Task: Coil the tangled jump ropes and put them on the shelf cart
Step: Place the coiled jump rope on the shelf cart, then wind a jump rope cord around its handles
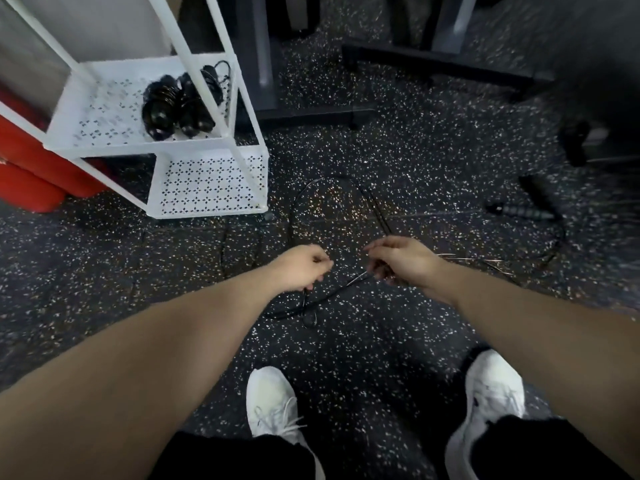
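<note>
A thin black jump rope [367, 199] lies in a big loop on the speckled floor in front of me. My left hand [301, 267] pinches one strand of it, and the cord hangs down from that hand. My right hand [401, 259] grips another strand of the same rope a little to the right. Its grey ribbed handle [526, 213] rests on the floor at the right. On the white shelf cart [114, 112] at the upper left, a coiled black jump rope [180, 105] sits on the middle tray.
The cart's lower perforated tray [211, 185] stands next to the rope loop. Red cylinders [31, 174] lie behind the cart at the left. Black equipment bases [433, 60] cross the far floor. My white shoes [273, 403] are below my arms.
</note>
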Demonstrator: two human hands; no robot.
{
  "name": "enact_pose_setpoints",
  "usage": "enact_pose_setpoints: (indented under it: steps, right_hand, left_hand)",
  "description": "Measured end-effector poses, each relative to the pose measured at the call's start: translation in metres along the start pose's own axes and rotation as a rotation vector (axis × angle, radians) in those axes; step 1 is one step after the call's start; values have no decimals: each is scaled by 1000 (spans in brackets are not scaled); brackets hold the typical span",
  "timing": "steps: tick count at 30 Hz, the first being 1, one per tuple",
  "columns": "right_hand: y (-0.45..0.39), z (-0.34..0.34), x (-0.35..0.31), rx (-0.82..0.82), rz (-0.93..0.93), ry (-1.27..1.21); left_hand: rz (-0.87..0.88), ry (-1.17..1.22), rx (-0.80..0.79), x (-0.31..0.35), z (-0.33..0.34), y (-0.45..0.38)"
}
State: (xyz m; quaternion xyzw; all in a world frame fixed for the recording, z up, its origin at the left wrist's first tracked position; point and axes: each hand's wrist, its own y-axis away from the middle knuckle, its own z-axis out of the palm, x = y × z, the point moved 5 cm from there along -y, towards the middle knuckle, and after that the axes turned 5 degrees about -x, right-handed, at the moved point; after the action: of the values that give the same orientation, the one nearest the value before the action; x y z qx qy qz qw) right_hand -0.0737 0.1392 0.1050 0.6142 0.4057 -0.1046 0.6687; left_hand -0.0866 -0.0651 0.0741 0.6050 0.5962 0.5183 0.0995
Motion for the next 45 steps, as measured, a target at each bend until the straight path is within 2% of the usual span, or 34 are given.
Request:
enact_pose_setpoints:
  steps: [4, 10, 13, 17, 24, 28, 30, 32, 34, 40, 42, 45]
  right_hand:
    - [-25, -19, 60, -11, 116, 217]
    - [-66, -35, 113, -27, 198, 672]
    - [-91, -46, 119, 68, 184, 794]
    - [-133, -59, 116, 171, 142, 1098]
    - [-184, -75, 119, 173, 248, 1278]
    - [-185, -78, 124, 138, 227, 1500]
    - [-179, -80, 128, 109, 157, 1555]
    - [-167, -81, 125, 106, 80, 1463]
    - [-147, -84, 121, 121, 38, 1258]
    - [-89, -91, 95, 138, 11, 779]
    - [-67, -89, 74, 168, -2, 673]
    - [-33, -84, 47, 169, 16, 597]
  left_hand:
    - [-12, -134, -119, 0, 33, -39]
    - [-61, -118, -40, -5, 73, -105]
    - [-84, -121, -27, -9, 89, -132]
    - [-54, -58, -1, -8, 110, -154]
    - [133, -88, 5, -2, 137, -155]
    - [174, -73, 5, 5, 140, -150]
    - [151, -41, 5, 7, 140, -145]
    - [140, -27, -21, 11, 139, -140]
    - [135, -39, -90, 15, 142, -131]
    - [119, -172, -396, 47, 158, -82]
    - [106, -172, -394, 66, 155, -63]
    - [75, -87, -296, 99, 144, -36]
